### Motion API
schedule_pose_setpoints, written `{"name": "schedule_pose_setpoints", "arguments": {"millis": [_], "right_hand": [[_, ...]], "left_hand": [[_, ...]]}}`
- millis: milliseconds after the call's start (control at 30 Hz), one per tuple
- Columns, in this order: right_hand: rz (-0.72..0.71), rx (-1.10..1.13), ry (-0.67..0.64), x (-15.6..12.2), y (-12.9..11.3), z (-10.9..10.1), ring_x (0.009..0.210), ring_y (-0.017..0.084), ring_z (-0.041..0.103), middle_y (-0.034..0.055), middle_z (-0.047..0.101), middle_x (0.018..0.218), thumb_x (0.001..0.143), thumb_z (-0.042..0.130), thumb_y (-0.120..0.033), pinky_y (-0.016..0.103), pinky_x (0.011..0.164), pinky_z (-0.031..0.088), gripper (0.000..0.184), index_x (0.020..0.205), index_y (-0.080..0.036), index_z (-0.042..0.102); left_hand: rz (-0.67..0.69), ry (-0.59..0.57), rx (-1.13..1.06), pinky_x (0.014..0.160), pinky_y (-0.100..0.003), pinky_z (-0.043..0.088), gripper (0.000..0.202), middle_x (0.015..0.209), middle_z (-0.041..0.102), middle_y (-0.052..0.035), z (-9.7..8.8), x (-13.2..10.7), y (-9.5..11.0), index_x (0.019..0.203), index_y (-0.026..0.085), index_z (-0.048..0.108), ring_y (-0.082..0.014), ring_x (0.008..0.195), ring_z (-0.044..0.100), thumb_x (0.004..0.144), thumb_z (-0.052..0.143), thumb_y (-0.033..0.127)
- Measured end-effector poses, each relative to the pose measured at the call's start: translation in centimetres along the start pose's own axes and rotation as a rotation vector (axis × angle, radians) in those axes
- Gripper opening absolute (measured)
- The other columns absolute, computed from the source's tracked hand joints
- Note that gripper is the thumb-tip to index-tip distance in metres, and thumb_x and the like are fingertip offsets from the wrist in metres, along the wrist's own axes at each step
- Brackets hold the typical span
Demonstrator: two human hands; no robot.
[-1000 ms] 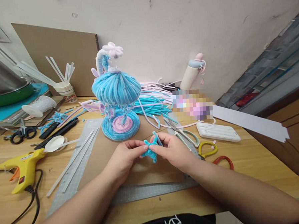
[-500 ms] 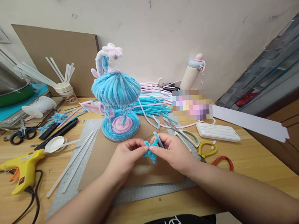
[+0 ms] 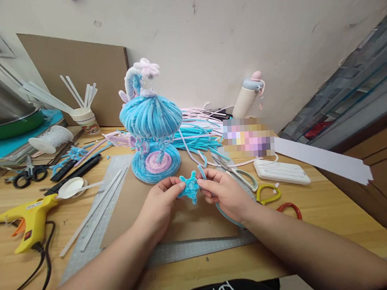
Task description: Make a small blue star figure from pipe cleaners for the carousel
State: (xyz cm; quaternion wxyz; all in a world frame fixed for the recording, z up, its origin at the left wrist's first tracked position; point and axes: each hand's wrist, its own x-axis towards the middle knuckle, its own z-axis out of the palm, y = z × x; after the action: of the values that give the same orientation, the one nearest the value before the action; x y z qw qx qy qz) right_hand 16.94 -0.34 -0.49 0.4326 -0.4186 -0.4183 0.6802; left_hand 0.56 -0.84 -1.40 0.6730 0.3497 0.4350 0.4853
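Observation:
My left hand (image 3: 160,203) and my right hand (image 3: 223,193) both pinch a small blue pipe-cleaner star (image 3: 189,186) held just above a brown cardboard sheet (image 3: 191,218). A loose tail of the blue pipe cleaner (image 3: 225,215) curls down under my right hand. Right behind the star stands a blue and pink pipe-cleaner carousel (image 3: 151,130) with a pink flower on top.
A yellow glue gun (image 3: 27,216) with black cord lies at the left, near black scissors (image 3: 28,173) and a paper cup of white strips (image 3: 83,116). Loose blue and pink pipe cleaners (image 3: 199,134), green-handled scissors (image 3: 238,173), a white case (image 3: 281,170) and a bottle (image 3: 247,96) lie to the right.
The star has been turned so its flat face shows. The pipe cleaner's tail now hangs below my right hand. Both hands rose slightly toward the carousel.

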Motion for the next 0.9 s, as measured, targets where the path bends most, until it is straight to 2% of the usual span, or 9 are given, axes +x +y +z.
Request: {"name": "schedule_pose_setpoints", "arguments": {"millis": [133, 200, 300, 367, 500, 667, 800, 900], "right_hand": [[0.006, 0.034, 0.021, 0.09, -0.01, -0.01, 0.048, 0.005, 0.03, -0.0073, 0.04, 0.055, 0.068, 0.076, -0.034, 0.018, 0.043, 0.017, 0.028, 0.079, -0.016, 0.057], [0.019, 0.059, 0.018, 0.07, -0.01, -0.07, 0.049, 0.005, 0.033, -0.0052, 0.045, 0.06, 0.068, 0.076, -0.036, 0.018, 0.043, 0.017, 0.028, 0.079, -0.015, 0.059], [0.018, 0.148, 0.034, 0.04, -0.14, -0.23, 0.051, 0.004, 0.039, 0.0001, 0.055, 0.079, 0.072, 0.071, -0.044, 0.017, 0.042, 0.017, 0.032, 0.081, -0.015, 0.06], [0.002, 0.156, 0.044, 0.03, -0.28, -0.3, 0.053, 0.005, 0.04, -0.0007, 0.054, 0.076, 0.073, 0.069, -0.046, 0.017, 0.042, 0.017, 0.032, 0.083, -0.016, 0.06], [0.009, -0.016, 0.033, -0.09, -0.36, -0.2, 0.052, 0.006, 0.037, -0.0049, 0.046, 0.06, 0.07, 0.074, -0.038, 0.017, 0.043, 0.02, 0.029, 0.081, -0.017, 0.059], [0.002, -0.154, 0.007, -0.22, -0.15, -0.09, 0.053, 0.007, 0.039, -0.0022, 0.052, 0.065, 0.069, 0.073, -0.037, 0.018, 0.043, 0.025, 0.028, 0.078, -0.015, 0.06], [0.019, -0.091, 0.018, -0.05, -0.2, -0.21, 0.054, 0.006, 0.039, -0.002, 0.052, 0.071, 0.073, 0.07, -0.042, 0.017, 0.042, 0.019, 0.029, 0.086, -0.017, 0.06], [0.019, -0.036, 0.007, 0.16, -0.12, -0.35, 0.052, 0.006, 0.035, -0.0035, 0.048, 0.066, 0.075, 0.067, -0.046, 0.017, 0.042, 0.015, 0.031, 0.086, -0.018, 0.059]], "left_hand": [[-0.015, -0.036, -0.019, 0.063, -0.024, 0.042, 0.018, 0.075, 0.061, 0.0004, 0.13, -0.11, 0.12, 0.075, 0.017, 0.063, -0.0125, 0.068, 0.054, 0.07, 0.074, 0.031], [-0.02, -0.055, 0.042, 0.06, -0.023, 0.041, 0.019, 0.074, 0.06, -0.0001, 0.14, -0.18, 0.18, 0.076, 0.017, 0.063, -0.012, 0.068, 0.053, 0.071, 0.074, 0.032], [-0.033, -0.045, 0.07, 0.054, -0.02, 0.038, 0.02, 0.068, 0.057, 0.0007, 0.09, -0.16, 0.21, 0.073, 0.015, 0.063, -0.0093, 0.061, 0.048, 0.071, 0.075, 0.031], [-0.031, -0.044, 0.042, 0.053, -0.019, 0.037, 0.02, 0.065, 0.057, 0.0015, 0.05, -0.08, 0.18, 0.074, 0.015, 0.062, -0.0081, 0.057, 0.046, 0.071, 0.075, 0.03], [-0.054, -0.092, 0.005, 0.058, -0.021, 0.041, 0.018, 0.064, 0.057, 0.0015, 0.06, -0.09, 0.12, 0.074, 0.015, 0.059, -0.0089, 0.058, 0.05, 0.07, 0.074, 0.025], [-0.088, -0.138, 0.008, 0.058, -0.023, 0.043, 0.017, 0.07, 0.059, 0.0004, 0.09, -0.29, 0.02, 0.078, 0.016, 0.061, -0.01, 0.06, 0.05, 0.074, 0.072, 0.028], [-0.046, -0.064, 0.038, 0.06, -0.024, 0.042, 0.021, 0.071, 0.061, -0.0011, -0.1, -0.1, -0.1, 0.074, 0.015, 0.063, -0.0113, 0.064, 0.053, 0.07, 0.076, 0.031], [-0.007, 0.001, 0.022, 0.062, -0.023, 0.042, 0.023, 0.071, 0.063, -0.0007, -0.25, 0.11, -0.17, 0.073, 0.015, 0.064, -0.0106, 0.064, 0.053, 0.065, 0.08, 0.03]]}}
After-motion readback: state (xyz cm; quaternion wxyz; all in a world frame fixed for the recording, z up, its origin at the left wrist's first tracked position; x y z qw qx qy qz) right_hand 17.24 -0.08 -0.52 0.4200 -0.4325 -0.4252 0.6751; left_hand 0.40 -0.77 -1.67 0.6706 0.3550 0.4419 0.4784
